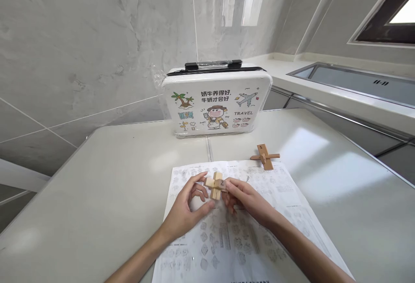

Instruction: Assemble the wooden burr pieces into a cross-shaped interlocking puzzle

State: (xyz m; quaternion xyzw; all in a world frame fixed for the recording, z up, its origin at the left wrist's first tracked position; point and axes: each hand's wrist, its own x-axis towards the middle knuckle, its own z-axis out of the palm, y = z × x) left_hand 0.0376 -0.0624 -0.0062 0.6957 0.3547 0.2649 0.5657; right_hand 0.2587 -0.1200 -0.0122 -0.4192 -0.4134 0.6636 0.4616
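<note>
A small wooden cross-shaped puzzle [215, 184] is held just above a printed instruction sheet [240, 239]. My left hand [187, 207] curls round its left side, thumb underneath and fingers on top. My right hand [241, 195] pinches its right end. Both hands are closed on the same puzzle. A second wooden puzzle [265, 156], marked with a "2", lies on the table past the sheet's far right corner, out of reach of either hand.
A white cartoon-printed case [216, 103] with a black handle stands upright against the tiled wall at the back of the pale table [106, 175]. A counter with a sunken steel sink [353, 82] runs along the right.
</note>
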